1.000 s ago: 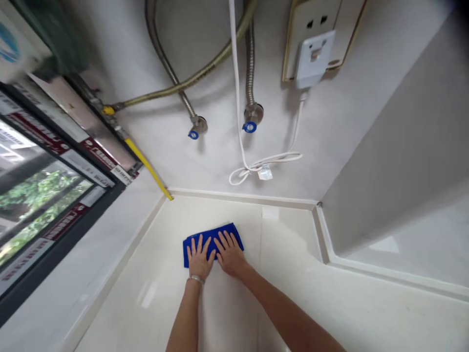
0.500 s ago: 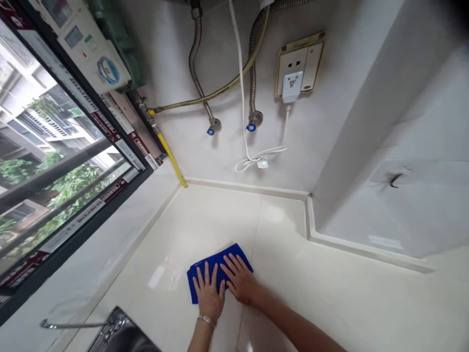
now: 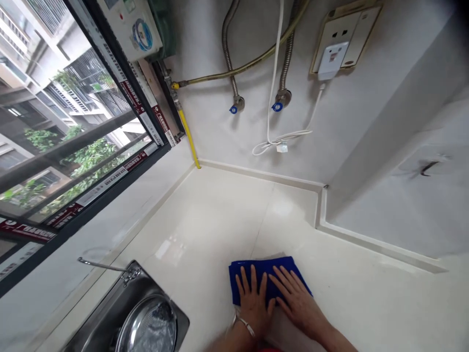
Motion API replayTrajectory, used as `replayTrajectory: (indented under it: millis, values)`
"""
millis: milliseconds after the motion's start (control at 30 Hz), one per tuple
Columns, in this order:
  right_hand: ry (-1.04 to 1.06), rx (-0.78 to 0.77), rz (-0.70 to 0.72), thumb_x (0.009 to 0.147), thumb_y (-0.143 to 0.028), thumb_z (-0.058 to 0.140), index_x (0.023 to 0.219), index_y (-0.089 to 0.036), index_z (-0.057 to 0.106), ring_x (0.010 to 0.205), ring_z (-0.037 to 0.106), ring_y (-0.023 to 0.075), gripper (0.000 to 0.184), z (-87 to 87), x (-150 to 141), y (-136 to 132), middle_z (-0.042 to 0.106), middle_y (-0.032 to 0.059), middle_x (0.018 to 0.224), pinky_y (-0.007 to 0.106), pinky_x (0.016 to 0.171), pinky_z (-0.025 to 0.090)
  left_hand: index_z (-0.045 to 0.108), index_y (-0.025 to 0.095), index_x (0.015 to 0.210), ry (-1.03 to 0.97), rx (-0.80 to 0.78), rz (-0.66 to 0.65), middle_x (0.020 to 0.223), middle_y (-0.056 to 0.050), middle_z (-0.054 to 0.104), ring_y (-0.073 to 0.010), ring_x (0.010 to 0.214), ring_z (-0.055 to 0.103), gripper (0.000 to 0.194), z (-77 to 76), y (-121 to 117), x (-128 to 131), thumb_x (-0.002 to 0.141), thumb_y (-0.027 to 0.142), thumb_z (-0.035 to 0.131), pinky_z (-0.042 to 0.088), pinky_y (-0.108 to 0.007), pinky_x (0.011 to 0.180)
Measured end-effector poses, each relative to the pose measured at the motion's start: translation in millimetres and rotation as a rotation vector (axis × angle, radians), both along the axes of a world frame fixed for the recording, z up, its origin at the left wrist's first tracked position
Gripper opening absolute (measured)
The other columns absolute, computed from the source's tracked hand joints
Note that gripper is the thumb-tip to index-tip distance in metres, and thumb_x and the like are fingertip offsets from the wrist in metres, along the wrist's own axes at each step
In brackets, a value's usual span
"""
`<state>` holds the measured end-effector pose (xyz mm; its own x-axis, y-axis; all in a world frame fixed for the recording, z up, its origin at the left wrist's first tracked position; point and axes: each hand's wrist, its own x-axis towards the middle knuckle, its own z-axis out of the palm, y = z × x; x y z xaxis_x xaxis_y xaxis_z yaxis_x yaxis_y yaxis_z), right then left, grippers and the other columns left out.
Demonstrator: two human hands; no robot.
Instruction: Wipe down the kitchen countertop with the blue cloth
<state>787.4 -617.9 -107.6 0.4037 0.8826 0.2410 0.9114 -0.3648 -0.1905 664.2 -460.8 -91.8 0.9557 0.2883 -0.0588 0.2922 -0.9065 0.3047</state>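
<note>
A folded blue cloth [image 3: 256,270] lies flat on the cream countertop [image 3: 220,215]. My left hand [image 3: 253,307] presses on its near left part, fingers spread, a bracelet at the wrist. Beside it, my right hand [image 3: 298,303] rests palm-down on the cloth's right part, fingers spread too. Both hands cover the near half of the cloth and sit side by side, almost touching.
A steel sink [image 3: 128,318] with a strainer basket sits at the lower left. A window [image 3: 66,146] runs along the left. On the back wall hang braided hoses [image 3: 229,58], a yellow gas pipe [image 3: 188,139], a white cord [image 3: 278,142] and a socket [image 3: 339,44]. A wall column [image 3: 384,127] juts out at right.
Both hands have slid the blue cloth across the countertop away from the back wall, toward me. The view has shifted, and the sink now shows at lower left.
</note>
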Motion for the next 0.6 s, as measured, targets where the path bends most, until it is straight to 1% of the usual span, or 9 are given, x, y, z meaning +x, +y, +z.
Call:
replayTrajectory:
  millis: [67,133,267,333,433,500,600]
  values:
    - [-0.007,0.003,-0.063,0.098,-0.034,0.044,0.156,-0.026,0.027,0.148,0.024,0.0273,0.061,-4.2,4.6,-11.3,0.024,0.0069,0.162,0.053,0.117,0.035,0.003,0.037,0.154,-0.003,-0.015,-0.070,0.165,-0.008,-0.001,-0.0470,0.147,0.005,0.083,7.4,-3.6,14.2,0.087,0.047,0.053,0.025,-0.078,0.113]
    - [-0.016,0.016,-0.125,0.098,-0.036,0.043,0.156,-0.026,0.027,0.148,0.024,0.0275,0.061,-8.2,11.3,-17.1,0.025,0.0069,0.161,0.053,0.117,0.034,0.003,0.036,0.154,-0.011,-0.023,-0.136,0.165,-0.008,-0.004,-0.0469,0.148,0.003,0.083,13.2,-2.2,30.6,0.088,0.046,0.052,0.024,-0.078,0.114]
    - [-0.070,0.061,-0.224,0.098,-0.039,0.040,0.156,-0.022,0.027,0.148,0.023,0.0280,0.062,-16.6,36.7,-12.4,0.025,0.0089,0.161,0.053,0.118,0.032,0.003,0.035,0.155,-0.049,-0.048,-0.249,0.165,-0.007,-0.006,-0.0451,0.149,-0.001,0.079,19.4,11.9,71.7,0.090,0.048,0.047,0.021,-0.076,0.116]
    - [-0.107,0.073,-0.272,0.099,-0.038,0.038,0.156,-0.019,0.028,0.149,0.021,0.0287,0.061,-19.9,54.6,-2.5,0.024,0.0100,0.162,0.054,0.118,0.031,0.006,0.034,0.155,-0.075,-0.072,-0.283,0.166,-0.006,-0.004,-0.0437,0.150,-0.002,0.075,20.6,22.9,97.3,0.091,0.051,0.042,0.018,-0.076,0.117]
    - [-0.141,0.077,-0.363,0.098,-0.034,0.037,0.156,-0.019,0.027,0.149,0.020,0.0292,0.061,-22.8,84.0,19.7,0.022,0.0098,0.162,0.054,0.118,0.029,0.018,0.035,0.155,-0.099,-0.145,-0.291,0.167,-0.005,0.004,-0.0416,0.151,-0.003,0.070,20.6,41.4,140.6,0.092,0.058,0.037,0.013,-0.074,0.119]
    - [-0.152,0.078,-0.426,0.096,-0.032,0.036,0.156,-0.018,0.026,0.149,0.020,0.0295,0.063,-24.1,104.1,37.1,0.023,0.0096,0.162,0.055,0.118,0.028,0.025,0.036,0.153,-0.107,-0.187,-0.277,0.167,-0.004,0.010,-0.0404,0.151,-0.002,0.068,19.1,54.3,169.8,0.091,0.060,0.037,0.011,-0.072,0.121]
    - [-0.175,0.080,-0.492,0.095,-0.030,0.036,0.156,-0.016,0.026,0.149,0.020,0.0298,0.064,-26.2,135.5,62.6,0.024,0.0107,0.162,0.055,0.118,0.026,0.030,0.037,0.152,-0.126,-0.179,-0.265,0.167,-0.002,0.014,-0.0387,0.152,0.001,0.067,14.9,74.0,209.9,0.090,0.059,0.041,0.010,-0.070,0.122]
